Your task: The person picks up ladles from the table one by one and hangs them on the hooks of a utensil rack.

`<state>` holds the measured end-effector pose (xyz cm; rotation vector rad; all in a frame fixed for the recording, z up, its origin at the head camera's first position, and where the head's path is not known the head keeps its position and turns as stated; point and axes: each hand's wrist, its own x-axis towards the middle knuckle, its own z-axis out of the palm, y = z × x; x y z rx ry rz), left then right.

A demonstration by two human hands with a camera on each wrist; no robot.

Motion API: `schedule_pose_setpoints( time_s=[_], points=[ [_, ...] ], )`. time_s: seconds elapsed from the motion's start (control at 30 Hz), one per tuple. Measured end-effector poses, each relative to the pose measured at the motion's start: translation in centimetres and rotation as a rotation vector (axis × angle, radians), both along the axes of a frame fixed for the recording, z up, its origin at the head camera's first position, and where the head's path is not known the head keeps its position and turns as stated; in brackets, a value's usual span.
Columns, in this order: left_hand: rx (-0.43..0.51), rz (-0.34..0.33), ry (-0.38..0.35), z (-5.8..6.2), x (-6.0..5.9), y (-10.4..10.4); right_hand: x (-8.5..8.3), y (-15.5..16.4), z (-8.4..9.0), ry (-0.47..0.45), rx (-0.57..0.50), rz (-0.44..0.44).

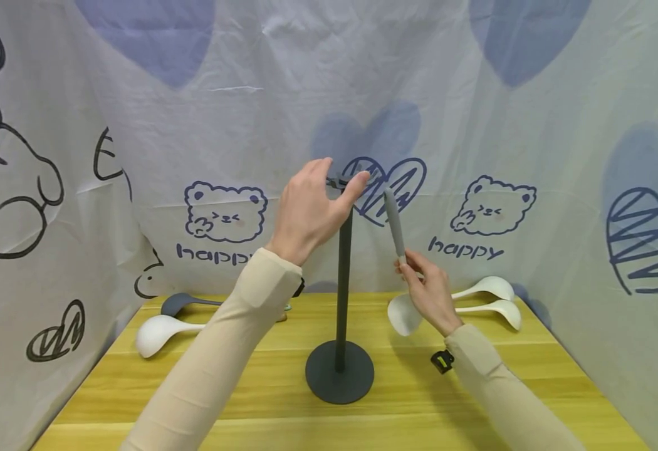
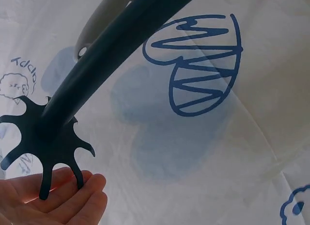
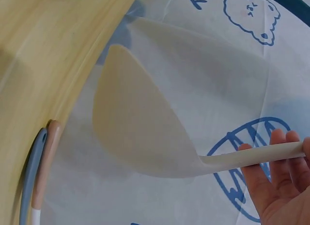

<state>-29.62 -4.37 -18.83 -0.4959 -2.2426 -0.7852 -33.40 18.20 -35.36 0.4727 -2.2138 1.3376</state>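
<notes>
Two hands up, frame centre. Dark stand [image 1: 340, 369] base sits low centre on the wooden table [image 1: 475, 401]. My right hand [image 1: 427, 291], right of the pole, grips a white spatula [image 1: 403, 313], grey handle pointing up. My left hand [image 1: 309, 210] pinches the spoked hook ring [image 2: 46, 142] atop the pole. More white ladles [image 1: 489, 297] lie farther back.

Stand [image 1: 343, 300] matt dark metal; spoon [image 3: 140, 128] smooth cream plastic; table [image 1: 464, 401] glossy wood; backdrop [image 1: 284, 81] creased cloth.
</notes>
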Motion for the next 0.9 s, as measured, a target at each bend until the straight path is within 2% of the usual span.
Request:
schedule_pose_setpoints(
  time_s=[0.13,0.37,0.73,0.9],
  points=[
    [-0.011,-0.003,-0.013,0.2,-0.3,0.0,0.0,-0.3,0.5,0.006,-0.014,0.006],
    [-0.022,-0.027,0.015,0.2,-0.9,0.0,-0.2,-1.1,1.2,0.021,-0.01,0.006],
    [0.026,-0.115,0.007,-0.2,-1.9,-0.2,-0.1,-1.7,2.4,0.009,-0.047,0.025],
    [0.032,-0.095,-0.019,-0.2,-1.8,-0.3,-0.4,-1.7,3.0,0.031,-0.048,0.031]
  ],
)
